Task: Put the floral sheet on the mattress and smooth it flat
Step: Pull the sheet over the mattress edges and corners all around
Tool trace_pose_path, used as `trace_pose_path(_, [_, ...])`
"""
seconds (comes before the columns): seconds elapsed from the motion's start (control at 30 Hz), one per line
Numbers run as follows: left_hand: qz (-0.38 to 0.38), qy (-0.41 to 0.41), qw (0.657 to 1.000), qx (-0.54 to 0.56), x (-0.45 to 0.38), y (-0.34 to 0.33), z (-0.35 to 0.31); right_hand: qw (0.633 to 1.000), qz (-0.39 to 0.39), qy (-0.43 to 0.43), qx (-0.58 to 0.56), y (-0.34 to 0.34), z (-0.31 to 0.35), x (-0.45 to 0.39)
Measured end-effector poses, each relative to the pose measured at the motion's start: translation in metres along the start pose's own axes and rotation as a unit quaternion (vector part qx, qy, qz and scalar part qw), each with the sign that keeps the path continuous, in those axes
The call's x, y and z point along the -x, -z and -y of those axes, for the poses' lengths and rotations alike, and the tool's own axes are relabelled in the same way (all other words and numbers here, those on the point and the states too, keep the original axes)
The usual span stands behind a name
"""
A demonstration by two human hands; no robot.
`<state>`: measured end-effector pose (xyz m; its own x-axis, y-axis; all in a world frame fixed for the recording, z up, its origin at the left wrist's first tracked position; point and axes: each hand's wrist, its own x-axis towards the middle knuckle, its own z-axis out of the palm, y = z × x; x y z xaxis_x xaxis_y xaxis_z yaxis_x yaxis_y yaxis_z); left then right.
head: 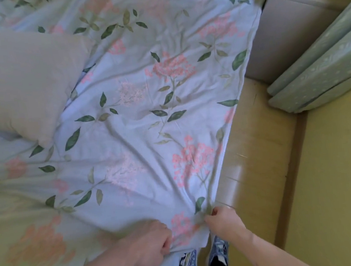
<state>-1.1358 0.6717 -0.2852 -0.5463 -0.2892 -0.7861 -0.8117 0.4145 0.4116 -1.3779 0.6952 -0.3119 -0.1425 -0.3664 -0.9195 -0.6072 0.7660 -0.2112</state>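
Covering nearly the whole bed, the pale blue cotton sheet printed with pink flower clusters and green leaves lies spread but wrinkled, with creases fanning out from its near edge toward the middle. Both bare forearms reach in from the bottom of the view to that near edge. The left hand is balled into a fist, knuckles up, its grip closed tight on a bunch of the sheet's hem. The right hand sits just beside the sheet's near right corner, fingers curled and pinching the fabric there — wrist bent, forearm angling in from the lower right. A plain beige pillow rests on the sheet at the far left. Along the sheet's right edge runs the glossy tan wooden bed frame, and beyond it hang pale green patterned curtains. Between the forearms, blue patterned shoes show on the floor.
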Motion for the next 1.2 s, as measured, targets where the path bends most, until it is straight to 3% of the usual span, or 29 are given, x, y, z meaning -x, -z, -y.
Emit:
trace_pose_path(0.07, [0.075,0.041,0.996,0.015,-0.006,0.014,-0.003,0.997,0.065,-0.006,0.039,0.006,0.000,0.000])
trace_pose_path(0.13, [0.091,0.065,0.992,0.051,-0.019,0.029,-0.005,0.991,0.110,0.011,0.073,0.018,0.003,-0.001])
trace_pose_path(0.2, [0.012,0.090,0.993,0.078,-0.034,0.049,-0.002,0.992,0.096,0.037,0.073,0.031,0.012,-0.006])
trace_pose_path(0.27, [-0.128,0.104,0.983,0.080,-0.046,0.069,0.005,0.999,0.007,0.041,0.011,0.043,0.020,-0.017])
trace_pose_path(0.33, [-0.218,0.127,0.966,0.065,-0.060,0.080,0.011,0.991,-0.108,0.043,-0.062,0.054,0.027,-0.026])
trace_pose_path(0.4, [-0.245,0.165,0.955,0.029,-0.074,0.086,0.018,0.976,-0.176,0.108,-0.064,0.065,0.037,-0.035])
trace_pose_path(0.5, [-0.255,0.249,0.932,0.063,-0.085,0.084,0.029,0.969,-0.179,0.157,-0.070,0.074,0.057,-0.051])
trace_pose_path(0.6, [-0.323,0.355,0.868,0.130,-0.088,0.077,0.043,0.969,-0.156,0.167,-0.091,0.066,0.069,-0.064])
trace_pose_path(0.67, [-0.370,0.408,0.816,0.175,-0.088,0.074,0.057,0.964,-0.183,0.183,-0.067,0.057,0.070,-0.065])
trace_pose_path(0.73, [-0.384,0.421,0.793,0.218,-0.086,0.077,0.069,0.964,-0.183,0.191,-0.014,0.047,0.065,-0.063])
trace_pose_path(0.8, [-0.361,0.405,0.798,0.263,-0.086,0.082,0.076,0.964,-0.173,0.199,0.032,0.041,0.057,-0.062])
trace_pose_path(0.97, [-0.367,0.448,0.775,0.251,-0.080,0.080,0.081,0.944,-0.178,0.245,0.133,0.043,0.043,-0.062])
trace_pose_path(1.1, [-0.320,0.443,0.809,0.216,-0.073,0.075,0.079,0.955,-0.121,0.212,0.167,0.046,0.041,-0.061])
trace_pose_path(1.2, [-0.356,0.439,0.787,0.249,-0.061,0.065,0.078,0.951,-0.156,0.223,0.144,0.048,0.041,-0.058])
